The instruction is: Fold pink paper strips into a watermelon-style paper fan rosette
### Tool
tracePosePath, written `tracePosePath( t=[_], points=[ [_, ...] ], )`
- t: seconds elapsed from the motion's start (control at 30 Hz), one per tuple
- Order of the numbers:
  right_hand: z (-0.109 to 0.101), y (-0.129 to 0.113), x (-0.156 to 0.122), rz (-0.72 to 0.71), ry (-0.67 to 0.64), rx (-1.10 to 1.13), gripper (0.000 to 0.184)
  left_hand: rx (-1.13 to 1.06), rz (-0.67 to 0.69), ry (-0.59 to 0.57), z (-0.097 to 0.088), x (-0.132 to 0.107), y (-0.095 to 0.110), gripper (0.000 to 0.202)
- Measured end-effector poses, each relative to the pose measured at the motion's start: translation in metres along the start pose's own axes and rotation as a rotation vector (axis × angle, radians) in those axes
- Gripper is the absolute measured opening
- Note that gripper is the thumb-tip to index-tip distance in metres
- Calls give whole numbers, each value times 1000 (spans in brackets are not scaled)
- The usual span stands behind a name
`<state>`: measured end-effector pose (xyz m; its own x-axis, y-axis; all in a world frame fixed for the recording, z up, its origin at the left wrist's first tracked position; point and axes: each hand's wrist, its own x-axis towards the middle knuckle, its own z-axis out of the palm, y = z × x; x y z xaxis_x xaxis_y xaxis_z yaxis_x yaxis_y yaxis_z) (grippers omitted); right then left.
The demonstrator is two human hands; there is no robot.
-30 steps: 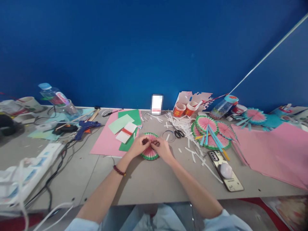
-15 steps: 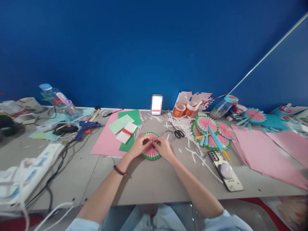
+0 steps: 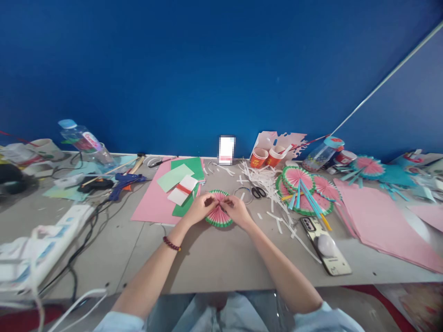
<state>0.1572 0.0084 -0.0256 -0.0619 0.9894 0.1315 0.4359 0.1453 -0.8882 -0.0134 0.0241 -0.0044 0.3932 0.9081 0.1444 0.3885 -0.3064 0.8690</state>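
A round pleated paper fan [image 3: 219,218], pink inside with a green and white rim, is between my two hands at the middle of the table. My left hand [image 3: 199,208] pinches it near its centre from the left, a beaded bracelet on that wrist. From the right, my right hand [image 3: 238,211] pinches the fan close to the same spot, fingertips nearly meeting. The fingers hide the fan's centre. Black-handled scissors [image 3: 258,192] and a clear ring of tape [image 3: 243,195] lie just beyond my right hand.
Pink and green paper sheets [image 3: 148,203] lie left, with a blue glue gun [image 3: 126,182] and power strip [image 3: 51,244] farther out. Finished watermelon fans [image 3: 304,189], a phone [image 3: 325,246], paper strips [image 3: 277,216] and red cups [image 3: 259,158] are right.
Both hands keep their pinch at the fan's centre, with the fan tilted slightly. The whole view has shifted a little; nothing has been let go.
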Motion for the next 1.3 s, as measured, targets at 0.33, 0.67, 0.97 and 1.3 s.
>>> tracePosePath(
  t=[0.33, 0.67, 0.97, 1.3],
  points=[
    [1, 4, 1, -17, 44, 55, 12, 91, 67, -18, 2, 0, -4, 18],
    [5, 7, 0, 46, 80, 92, 12, 200, 158, 30, 6, -3, -1, 13],
    [1, 1, -2, -129, 63, -70, 8, 280, 215, 71, 6, -6, 1, 11],
    [-3, -5, -4, -253, 28, -177, 11, 115, 163, 68, 4, -2, -1, 13]
  ],
)
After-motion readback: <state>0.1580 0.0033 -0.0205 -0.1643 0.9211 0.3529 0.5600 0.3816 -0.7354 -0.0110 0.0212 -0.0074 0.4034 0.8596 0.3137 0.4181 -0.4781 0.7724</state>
